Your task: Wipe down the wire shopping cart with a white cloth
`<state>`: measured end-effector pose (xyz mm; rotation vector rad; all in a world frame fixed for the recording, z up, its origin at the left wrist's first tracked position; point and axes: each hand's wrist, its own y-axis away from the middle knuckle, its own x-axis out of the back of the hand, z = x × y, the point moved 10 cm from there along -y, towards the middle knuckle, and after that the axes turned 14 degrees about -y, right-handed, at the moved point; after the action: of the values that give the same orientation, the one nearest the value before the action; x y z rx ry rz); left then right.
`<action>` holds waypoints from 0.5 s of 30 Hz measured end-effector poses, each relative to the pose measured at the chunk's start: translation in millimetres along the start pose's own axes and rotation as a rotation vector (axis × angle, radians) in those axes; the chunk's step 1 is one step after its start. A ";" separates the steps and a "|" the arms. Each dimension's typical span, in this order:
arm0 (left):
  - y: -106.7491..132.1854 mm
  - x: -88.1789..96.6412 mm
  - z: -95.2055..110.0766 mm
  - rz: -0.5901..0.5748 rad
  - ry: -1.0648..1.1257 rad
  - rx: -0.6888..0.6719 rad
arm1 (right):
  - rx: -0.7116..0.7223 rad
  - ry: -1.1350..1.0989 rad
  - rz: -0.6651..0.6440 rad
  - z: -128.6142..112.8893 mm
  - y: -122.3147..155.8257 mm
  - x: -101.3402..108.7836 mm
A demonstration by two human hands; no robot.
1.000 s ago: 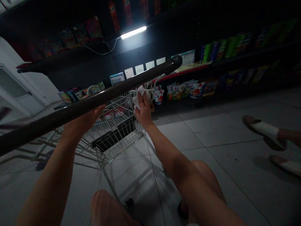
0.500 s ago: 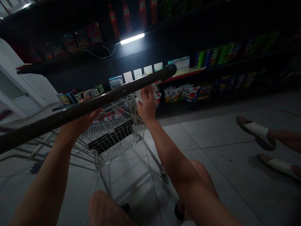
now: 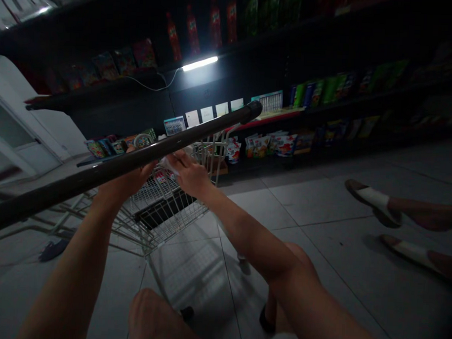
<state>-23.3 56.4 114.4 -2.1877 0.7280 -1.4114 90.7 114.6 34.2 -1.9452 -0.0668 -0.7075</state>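
Note:
A dark shopping cart handle (image 3: pixel 111 170) runs slantwise across the head view, in front of both hands. My left hand (image 3: pixel 127 183) is closed at its underside, with fingertips showing above the bar; the bar hides part of the grip. My right hand (image 3: pixel 192 175) presses a crumpled white cloth (image 3: pixel 170 163), perhaps a tissue, against the underside of the handle, close beside my left hand. Below and beyond them is the wire basket of the shopping cart (image 3: pixel 168 232), with a black panel (image 3: pixel 163 212) on its side.
Dark shelves behind the cart carry red bottles (image 3: pixel 215 23), snack bags (image 3: pixel 286 144) and green and blue cans (image 3: pixel 310 93). A lit tube lamp (image 3: pixel 200 64) hangs there. Another person's feet in slippers (image 3: pixel 377 197) are at the right. A white door (image 3: pixel 17 132) stands left.
My right hand has slid left along the handle with the white cloth, from near its end cap to beside my left hand. My left hand has stayed nearly in place.

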 end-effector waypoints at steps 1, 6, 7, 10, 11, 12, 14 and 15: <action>0.8 1.7 -4.6 0.002 -0.007 0.045 | -0.041 0.010 0.040 21.2 3.1 11.8; 10.4 32.2 -17.4 0.244 0.107 0.287 | -0.243 0.039 0.287 107.3 31.6 65.4; 10.2 38.6 -7.5 0.300 0.125 0.255 | -0.252 0.045 0.304 111.8 35.2 66.6; -3.5 38.5 45.2 0.298 0.136 0.008 | -0.229 0.047 0.245 111.9 38.8 41.9; -11.2 31.2 63.0 0.240 0.130 -0.068 | -0.224 0.045 0.206 112.5 40.7 26.3; -19.7 23.0 76.8 0.183 0.119 -0.112 | -0.232 0.044 0.168 115.3 44.8 8.8; -38.4 7.4 93.6 0.084 0.091 -0.142 | -0.272 0.040 0.094 126.4 59.7 -29.1; -47.4 0.7 97.9 0.041 0.080 -0.144 | -0.296 0.038 0.057 133.2 69.8 -48.0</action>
<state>76.1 99.7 106.1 -2.2207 0.9243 -1.4742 134.6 205.5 -87.2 -2.2050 0.1235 -0.7489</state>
